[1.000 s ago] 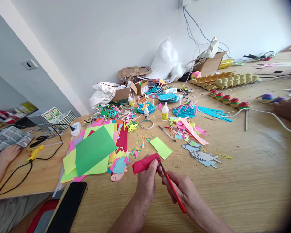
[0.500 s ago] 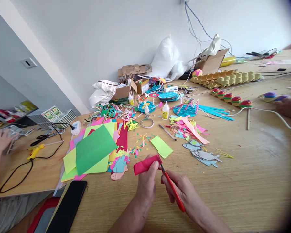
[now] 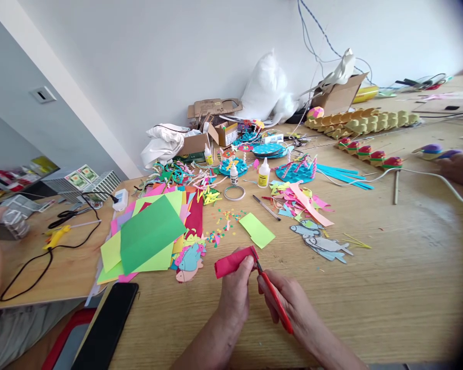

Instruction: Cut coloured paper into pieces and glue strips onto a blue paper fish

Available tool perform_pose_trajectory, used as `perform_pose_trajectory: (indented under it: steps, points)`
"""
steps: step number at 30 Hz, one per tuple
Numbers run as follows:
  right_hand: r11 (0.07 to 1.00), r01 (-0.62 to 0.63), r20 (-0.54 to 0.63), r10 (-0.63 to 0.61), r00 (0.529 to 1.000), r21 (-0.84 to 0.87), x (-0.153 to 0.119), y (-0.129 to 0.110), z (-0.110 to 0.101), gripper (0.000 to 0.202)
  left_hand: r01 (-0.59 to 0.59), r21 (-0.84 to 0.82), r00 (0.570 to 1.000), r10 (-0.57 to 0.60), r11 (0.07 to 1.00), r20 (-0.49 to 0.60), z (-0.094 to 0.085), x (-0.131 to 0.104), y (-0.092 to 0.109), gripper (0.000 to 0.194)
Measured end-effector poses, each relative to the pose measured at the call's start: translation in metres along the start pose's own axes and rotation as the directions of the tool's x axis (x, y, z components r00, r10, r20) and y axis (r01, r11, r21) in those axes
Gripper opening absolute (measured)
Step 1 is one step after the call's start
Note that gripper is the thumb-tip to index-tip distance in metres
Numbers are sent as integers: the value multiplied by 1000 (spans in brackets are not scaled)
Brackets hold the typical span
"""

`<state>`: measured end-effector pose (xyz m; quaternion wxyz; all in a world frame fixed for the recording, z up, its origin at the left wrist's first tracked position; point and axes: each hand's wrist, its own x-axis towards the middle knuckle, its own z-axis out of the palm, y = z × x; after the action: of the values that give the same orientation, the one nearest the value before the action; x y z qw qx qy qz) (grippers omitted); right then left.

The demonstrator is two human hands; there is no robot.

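Observation:
My left hand [image 3: 237,288] is closed around a folded piece of red paper [image 3: 229,262], its thumb pressed on top. In my right hand [image 3: 287,295] are red-handled scissors [image 3: 274,298], with the blades at the right end of the paper. How far the blades are apart is hard to make out. Just beyond my hands lies a light green paper piece [image 3: 257,230]. Paper fish cutouts [image 3: 190,263] lie to the left, and grey-blue fish cutouts [image 3: 327,244] to the right.
Coloured sheets [image 3: 152,234] are piled at left, near a black phone [image 3: 108,324]. Glue bottles [image 3: 263,173], a tape roll [image 3: 234,192], a pen [image 3: 266,207] and paper scraps [image 3: 304,200] stand or lie farther back. Other people's hands [image 3: 461,167] show at both sides.
My hands and the scissors stay nearly in place on the red paper. At the far left, another person's hand has moved, and a clear-wrapped grey item now shows beside it.

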<state>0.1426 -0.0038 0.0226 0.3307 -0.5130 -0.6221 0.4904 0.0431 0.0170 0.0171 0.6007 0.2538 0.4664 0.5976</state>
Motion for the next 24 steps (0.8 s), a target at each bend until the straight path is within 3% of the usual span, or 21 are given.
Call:
perform_pose_trajectory:
  steps: [10, 24]
  points:
    - [1000, -21, 0, 21, 1000, -7, -4, 2, 2, 41, 76, -23, 995, -77, 997, -64, -6, -4, -5, 19]
    - [998, -37, 15, 38, 999, -56, -1, 11, 4, 43, 91, 32, 993, -89, 995, -79, -12, -4, -14, 21]
